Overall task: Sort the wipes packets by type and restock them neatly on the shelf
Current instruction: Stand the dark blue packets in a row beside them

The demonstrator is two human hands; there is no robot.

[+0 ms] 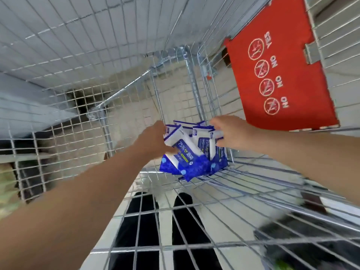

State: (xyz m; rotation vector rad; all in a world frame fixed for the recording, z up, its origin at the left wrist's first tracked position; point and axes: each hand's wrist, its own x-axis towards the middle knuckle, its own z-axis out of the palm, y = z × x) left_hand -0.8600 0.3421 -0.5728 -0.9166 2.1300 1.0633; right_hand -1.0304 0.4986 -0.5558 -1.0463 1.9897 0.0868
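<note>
Several blue and white wipes packets (191, 152) marked "75%" are bunched together at the far end of a wire shopping cart (243, 193). My left hand (153, 139) grips the bunch from its left side. On the right side my right hand (231, 134) has its fingers curled over the top of the packets. Both forearms reach forward into the cart. The packets stand roughly upright with their blue ends down, near the cart's wire floor. No shelf is in view.
A red plastic child-seat flap (280, 65) with round warning symbols hangs on the cart's right side. Wire walls (78, 45) close in on the left and far sides. Pale floor tiles and dark shoes (183, 221) show through the wire floor.
</note>
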